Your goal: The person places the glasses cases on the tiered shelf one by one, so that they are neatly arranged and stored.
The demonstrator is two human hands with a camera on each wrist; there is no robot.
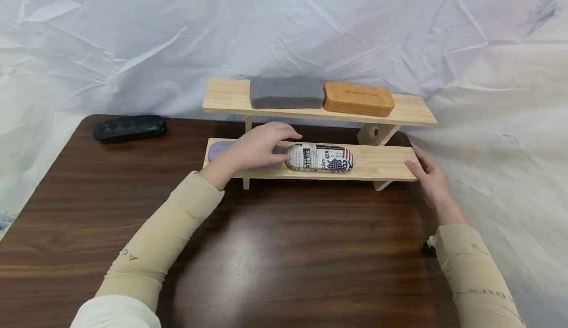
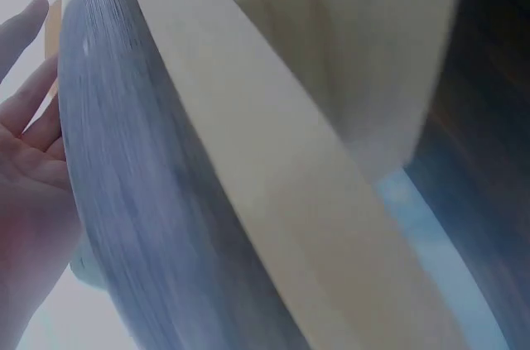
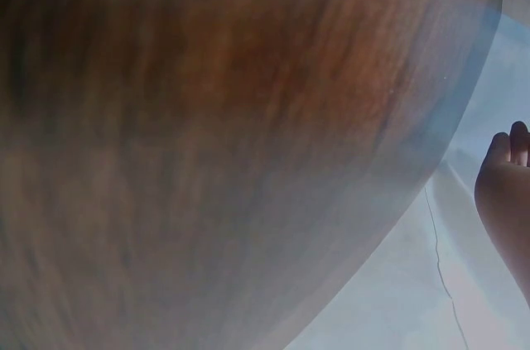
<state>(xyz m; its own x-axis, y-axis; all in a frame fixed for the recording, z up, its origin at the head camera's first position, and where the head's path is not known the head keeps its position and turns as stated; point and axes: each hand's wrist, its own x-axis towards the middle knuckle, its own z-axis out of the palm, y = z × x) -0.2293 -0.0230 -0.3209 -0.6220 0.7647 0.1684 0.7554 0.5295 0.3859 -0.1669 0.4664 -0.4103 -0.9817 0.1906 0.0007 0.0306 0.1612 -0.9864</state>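
Observation:
On the lower board of a two-tier wooden shelf (image 1: 381, 163) lies a glasses case with a newspaper print (image 1: 321, 158). My left hand (image 1: 259, 145) reaches over a purple glasses case (image 1: 218, 149), thumb and fingers spread, with the thumb tip right at the printed case's left end. In the left wrist view the purple case (image 2: 157, 176) fills the middle, and the relaxed fingers (image 2: 37, 102) show beyond it. My right hand (image 1: 430, 177) grips the lower board's right end, thumb on top and fingers around the far side. That grip is outside the right wrist view.
The upper board carries a grey glasses case (image 1: 287, 93) and an orange-brown glasses case (image 1: 358, 98). A black glasses case (image 1: 128, 128) lies at the back left of the dark wooden table (image 1: 301, 254). Wrinkled white sheeting (image 1: 133, 37) hangs behind.

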